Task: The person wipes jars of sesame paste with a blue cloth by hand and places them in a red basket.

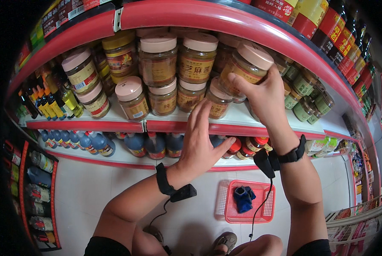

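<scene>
My right hand (263,91) is closed around a pink-lidded jar (244,68) of brown paste, thumb across its front label. The jar tilts at the top of a stack, above a lower jar (218,100) with the same kind of lid. My left hand (195,143) has its fingers stretched out and apart, holding nothing. Its fingertips are in front of the lower row, close to a small labelled jar (189,94). More such jars (158,59) stand stacked two high to the left, and one single jar (132,99) stands at the shelf front.
The shelf has a red front edge (178,126); another red edge (186,17) curves overhead. Green-labelled jars (306,109) stand right, dark bottles (50,100) far left. Below are blue-labelled bottles (155,146) and red-lidded jars (244,150). A red basket (259,217) holding dark blue cloth (244,200) sits on the floor.
</scene>
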Motion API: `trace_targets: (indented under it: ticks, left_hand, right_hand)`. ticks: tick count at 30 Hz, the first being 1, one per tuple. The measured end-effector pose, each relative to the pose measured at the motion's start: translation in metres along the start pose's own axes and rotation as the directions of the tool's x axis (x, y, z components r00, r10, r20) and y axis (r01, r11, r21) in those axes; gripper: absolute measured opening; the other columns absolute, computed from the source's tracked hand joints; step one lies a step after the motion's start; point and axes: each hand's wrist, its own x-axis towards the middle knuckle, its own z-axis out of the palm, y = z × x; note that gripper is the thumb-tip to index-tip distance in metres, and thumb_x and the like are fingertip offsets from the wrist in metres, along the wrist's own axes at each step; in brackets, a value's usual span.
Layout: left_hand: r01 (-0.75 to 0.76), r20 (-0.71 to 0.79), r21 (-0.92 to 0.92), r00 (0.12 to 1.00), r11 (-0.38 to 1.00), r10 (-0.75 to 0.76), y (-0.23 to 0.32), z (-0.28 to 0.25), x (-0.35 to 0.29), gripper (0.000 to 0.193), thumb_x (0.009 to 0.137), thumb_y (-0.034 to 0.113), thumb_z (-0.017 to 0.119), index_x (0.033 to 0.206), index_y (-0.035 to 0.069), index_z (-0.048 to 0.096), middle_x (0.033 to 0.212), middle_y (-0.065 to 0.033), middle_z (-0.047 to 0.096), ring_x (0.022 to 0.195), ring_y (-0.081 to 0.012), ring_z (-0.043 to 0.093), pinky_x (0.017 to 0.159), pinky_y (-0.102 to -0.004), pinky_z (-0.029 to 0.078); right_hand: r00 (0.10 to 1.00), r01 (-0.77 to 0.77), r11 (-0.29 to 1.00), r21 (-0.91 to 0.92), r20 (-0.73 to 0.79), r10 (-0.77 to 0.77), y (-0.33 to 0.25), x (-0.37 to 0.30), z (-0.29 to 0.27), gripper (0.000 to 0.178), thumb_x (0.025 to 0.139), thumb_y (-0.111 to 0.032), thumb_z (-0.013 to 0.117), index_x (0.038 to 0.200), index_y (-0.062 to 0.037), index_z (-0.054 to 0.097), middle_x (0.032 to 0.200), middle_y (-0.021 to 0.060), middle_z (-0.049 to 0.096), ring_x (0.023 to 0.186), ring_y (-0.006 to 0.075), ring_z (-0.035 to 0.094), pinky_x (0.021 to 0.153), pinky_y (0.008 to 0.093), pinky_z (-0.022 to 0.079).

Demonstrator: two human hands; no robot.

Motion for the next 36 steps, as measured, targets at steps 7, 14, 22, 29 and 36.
trace_targets:
  ticks: [7, 14, 22, 29, 36]
  left_hand:
    - [-0.022, 0.171, 0.144, 0.985, 0.989, -0.002, -0.014, -0.007, 0.0, 0.093, 0.082, 0.027, 0.087, 0.154, -0.006, 0.038, 0.165, -0.028, 0.033, 0.152, -0.0443, 0.034, 0.125, -0.0539, 0.026]
    - [-0.091, 0.257, 0.252, 0.966, 0.963, 0.024, -0.023, -0.011, 0.0, 0.094, 0.078, 0.031, 0.089, 0.153, -0.003, 0.043, 0.169, -0.0244, 0.029, 0.154, -0.0442, 0.032, 0.126, -0.0589, 0.024]
    - [-0.138, 0.253, 0.273, 0.965, 0.952, 0.067, -0.036, -0.005, -0.001, 0.085, 0.076, 0.031, 0.089, 0.146, -0.001, 0.053, 0.167, -0.0252, 0.033, 0.151, -0.0436, 0.037, 0.122, -0.0602, 0.029]
    - [-0.186, 0.251, 0.19, 0.959, 0.964, 0.135, -0.037, -0.008, -0.001, 0.075, 0.082, 0.008, 0.084, 0.15, 0.003, 0.054, 0.166, -0.0205, 0.039, 0.149, -0.0354, 0.044, 0.12, -0.0453, 0.039]
    - [-0.366, 0.262, 0.079, 0.905, 0.927, 0.335, -0.022, 0.011, -0.014, 0.057, 0.075, 0.005, 0.086, 0.128, -0.001, 0.064, 0.144, -0.0236, 0.059, 0.126, -0.0383, 0.063, 0.107, -0.0457, 0.052]
  right_hand:
    - [0.998, -0.024, 0.986, -0.166, 0.056, 0.034, 0.017, 0.012, 0.012, 0.062, 0.081, -0.015, 0.091, 0.128, 0.0074, 0.057, 0.119, 0.0177, 0.073, 0.105, 0.021, 0.072, 0.092, 0.0359, 0.06]
    - [0.995, -0.083, 0.992, -0.094, 0.047, 0.088, 0.013, 0.008, 0.023, 0.07, 0.075, -0.023, 0.093, 0.13, 0.0033, 0.059, 0.115, 0.0177, 0.076, 0.104, 0.0246, 0.075, 0.09, 0.0391, 0.06]
    - [0.995, 0.04, 0.995, 0.091, -0.092, -0.032, 0.048, -0.031, -0.021, 0.051, 0.095, -0.02, 0.08, 0.134, 0.0042, 0.058, 0.12, 0.0123, 0.072, 0.109, 0.0187, 0.069, 0.097, 0.0338, 0.055]
    - [0.946, -0.238, 0.96, -0.148, 0.187, 0.263, 0.092, -0.19, -0.149, 0.012, 0.099, -0.009, 0.073, 0.098, 0.003, 0.072, 0.087, 0.0049, 0.074, 0.082, 0.0084, 0.067, 0.074, 0.0266, 0.055]
    - [0.273, -0.438, 0.371, -0.819, 0.272, 0.923, 0.226, -0.433, -0.202, 0.11, 0.075, -0.042, 0.095, 0.159, -0.002, 0.037, 0.152, 0.0269, 0.049, 0.132, 0.0425, 0.059, 0.112, 0.0473, 0.05]
